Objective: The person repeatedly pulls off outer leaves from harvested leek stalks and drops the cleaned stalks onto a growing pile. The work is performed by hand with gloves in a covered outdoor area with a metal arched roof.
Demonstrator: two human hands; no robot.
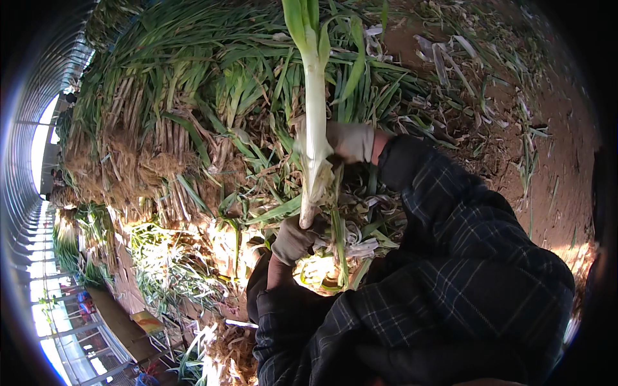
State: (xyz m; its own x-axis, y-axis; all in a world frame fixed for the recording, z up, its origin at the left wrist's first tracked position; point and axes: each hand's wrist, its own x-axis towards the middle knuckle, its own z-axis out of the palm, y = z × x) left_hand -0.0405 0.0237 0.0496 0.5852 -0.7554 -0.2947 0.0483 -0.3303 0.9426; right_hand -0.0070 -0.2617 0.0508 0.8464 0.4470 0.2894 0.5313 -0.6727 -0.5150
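A large green onion (315, 103) stands nearly upright in front of me, its white stalk bare and its green leaves running out of the top edge. My left hand (295, 240), in a greyish work glove, is closed round its lower end. My right hand (349, 141), also gloved and slightly blurred, is wrapped behind the middle of the stalk; the stalk hides some of its fingers. Loose, torn outer skin (320, 179) clings to the stalk below that hand. From there a long limp green leaf strip (339, 241) hangs beside my left hand.
Green onions with roots and dry soil lie in a big pile (138, 122) at the left and far side. Peeled leaves and skins (174, 257) litter the ground. Brown soil (560, 186) stretches along the right. A curved greenhouse frame (29, 225) rises at far left.
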